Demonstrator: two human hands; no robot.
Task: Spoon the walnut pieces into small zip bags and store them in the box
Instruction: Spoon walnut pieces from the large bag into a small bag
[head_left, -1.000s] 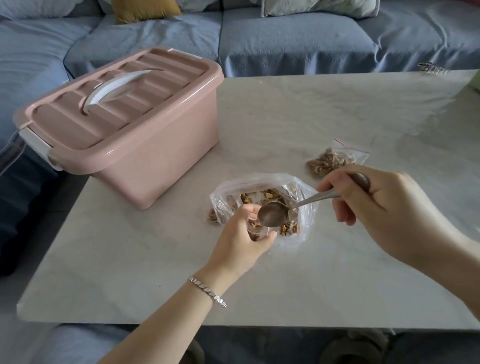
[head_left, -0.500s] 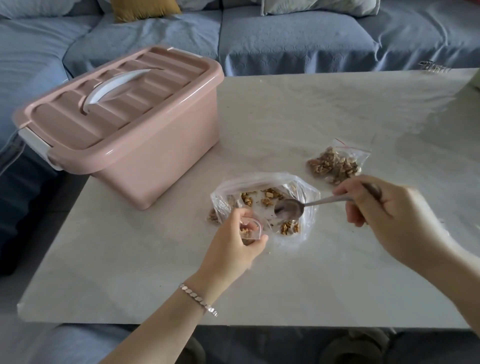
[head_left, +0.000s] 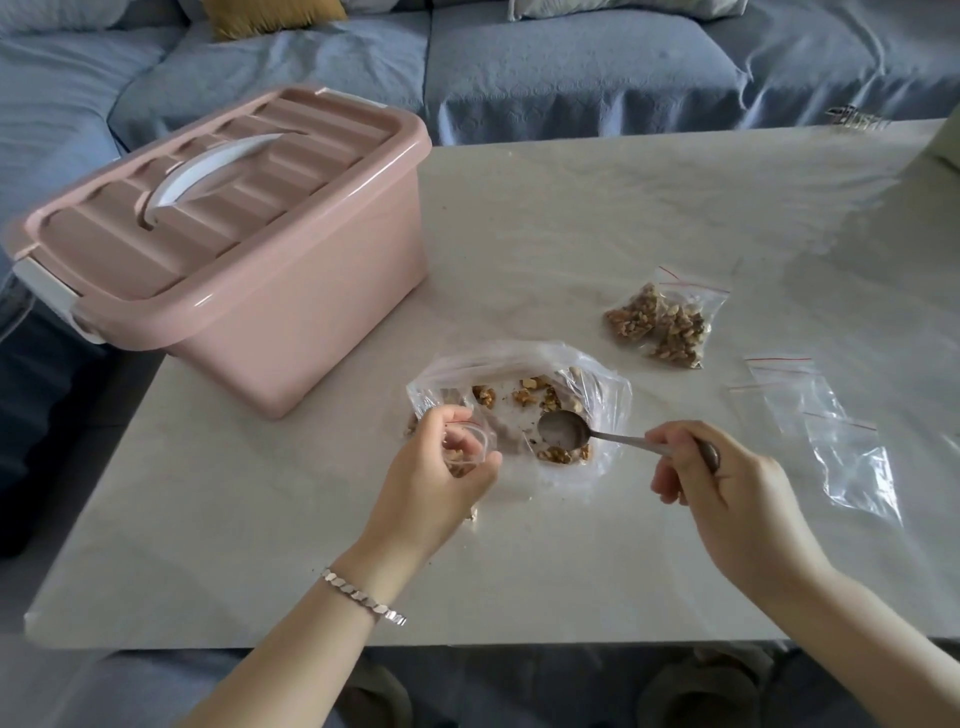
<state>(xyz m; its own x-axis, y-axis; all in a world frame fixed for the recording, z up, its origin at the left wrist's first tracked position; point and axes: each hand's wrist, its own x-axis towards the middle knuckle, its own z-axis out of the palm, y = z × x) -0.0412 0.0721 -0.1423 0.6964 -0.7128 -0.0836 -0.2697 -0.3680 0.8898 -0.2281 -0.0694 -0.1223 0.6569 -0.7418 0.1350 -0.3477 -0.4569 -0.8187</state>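
Note:
My left hand (head_left: 436, 478) holds a small zip bag (head_left: 467, 449) open at its mouth, with a few walnut pieces inside. My right hand (head_left: 727, 488) grips the handle of a metal spoon (head_left: 563, 430); its empty bowl lies inside the big clear bag (head_left: 519, 395), among scattered walnut pieces (head_left: 535, 392). A filled small zip bag (head_left: 662, 325) lies to the right behind it. The pink box (head_left: 249, 249) stands at the left with its lid on.
Several empty zip bags (head_left: 826, 415) lie at the right of the marble table (head_left: 571, 218). A blue sofa (head_left: 519, 62) runs behind the table. The table's near edge is just below my wrists.
The spoon has moved from over the small bag's mouth to the right and down into the big bag. My left hand has lowered slightly with the small bag.

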